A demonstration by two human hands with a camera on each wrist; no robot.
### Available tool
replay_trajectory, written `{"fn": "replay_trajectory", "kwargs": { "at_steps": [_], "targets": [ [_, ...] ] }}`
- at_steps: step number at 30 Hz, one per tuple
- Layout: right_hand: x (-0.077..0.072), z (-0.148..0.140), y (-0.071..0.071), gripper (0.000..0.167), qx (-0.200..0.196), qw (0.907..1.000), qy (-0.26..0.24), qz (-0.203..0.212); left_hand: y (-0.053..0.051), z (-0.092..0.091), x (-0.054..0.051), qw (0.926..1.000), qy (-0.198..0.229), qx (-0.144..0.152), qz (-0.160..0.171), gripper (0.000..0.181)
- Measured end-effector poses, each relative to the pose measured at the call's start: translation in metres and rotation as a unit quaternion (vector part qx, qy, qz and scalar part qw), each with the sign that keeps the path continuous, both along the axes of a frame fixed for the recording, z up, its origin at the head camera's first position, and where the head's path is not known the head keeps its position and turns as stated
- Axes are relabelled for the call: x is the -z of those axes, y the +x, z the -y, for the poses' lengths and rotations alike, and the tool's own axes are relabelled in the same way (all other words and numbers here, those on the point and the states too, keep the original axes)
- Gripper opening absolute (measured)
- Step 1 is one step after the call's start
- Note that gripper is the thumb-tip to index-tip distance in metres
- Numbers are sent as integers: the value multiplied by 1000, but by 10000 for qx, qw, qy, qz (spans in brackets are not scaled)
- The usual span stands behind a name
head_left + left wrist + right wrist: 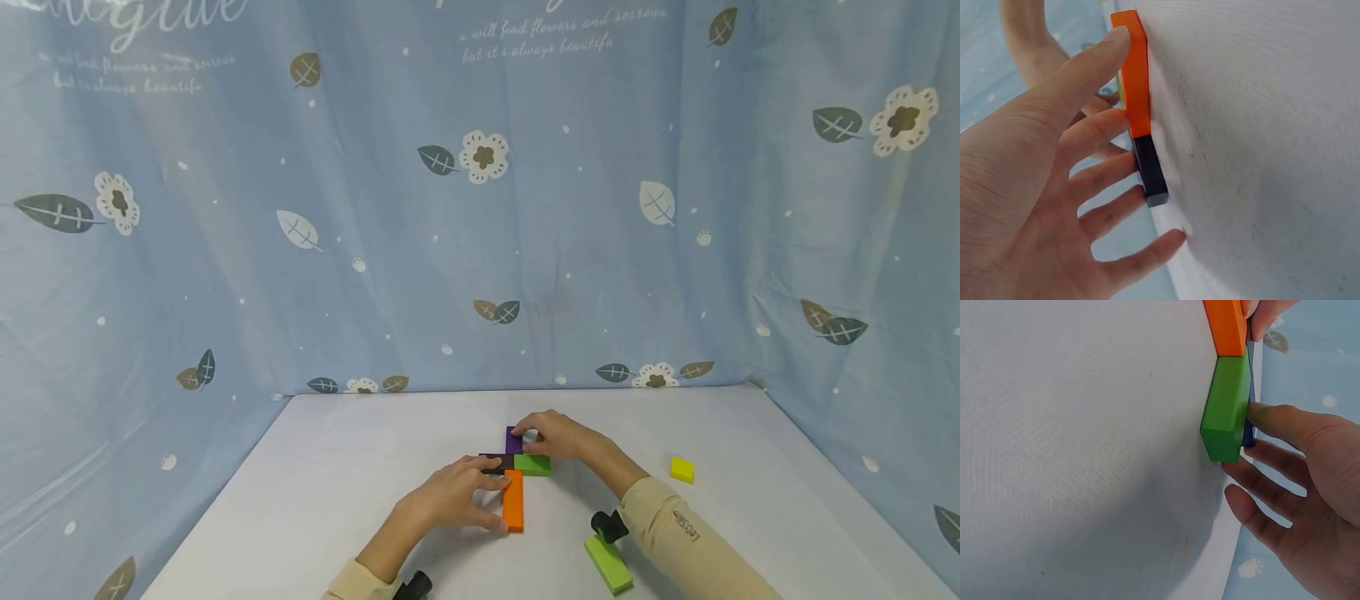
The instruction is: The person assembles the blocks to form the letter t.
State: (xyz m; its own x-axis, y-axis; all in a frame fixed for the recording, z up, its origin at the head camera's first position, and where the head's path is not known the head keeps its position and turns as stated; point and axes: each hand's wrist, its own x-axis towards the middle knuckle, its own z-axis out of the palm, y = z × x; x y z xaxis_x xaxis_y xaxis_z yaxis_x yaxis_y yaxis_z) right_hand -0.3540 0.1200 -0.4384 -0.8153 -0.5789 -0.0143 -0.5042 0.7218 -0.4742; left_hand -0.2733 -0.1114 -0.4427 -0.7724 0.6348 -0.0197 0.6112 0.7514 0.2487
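Four long blocks lie touching in a cross-like layout, visible in the head view: purple block (513,440) at the far side, black block (487,457) to the left, green block (532,465) to the right, orange block (513,502) in front. My left hand (450,496) is spread beside them; its thumb and index finger touch the orange block, and another fingertip meets the black block (1149,169) in the left wrist view. With fingers extended, my right hand (558,435) touches the purple block. Its thumb tip is beside the green block (1227,406) in the right wrist view.
A lime-green block (608,565) lies near the right forearm, by the black wrist camera (609,527). Farther right sits a small yellow block (682,470). The white table (352,433) meets a blue patterned curtain (405,333) at the back and sides.
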Motion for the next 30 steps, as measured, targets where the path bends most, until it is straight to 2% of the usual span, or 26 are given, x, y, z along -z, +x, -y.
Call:
{"fn": "replay_trajectory", "kwargs": {
  "at_steps": [4,9,19,30],
  "targets": [
    [0,-1,0,32,-55,10000,38,-41,0,-1,0,10000,-3,-27,28,64],
    [2,0,1,33,-186,9998,55,-65,2,0,1,9997,-52,-199,133,64],
    [3,-2,-4,33,-142,9997,-6,-181,0,-1,-1,10000,-41,-65,-33,63],
    [-1,-2,4,38,3,9999,-92,-134,1,0,-2,9999,13,-147,83,64]
  ]
}}
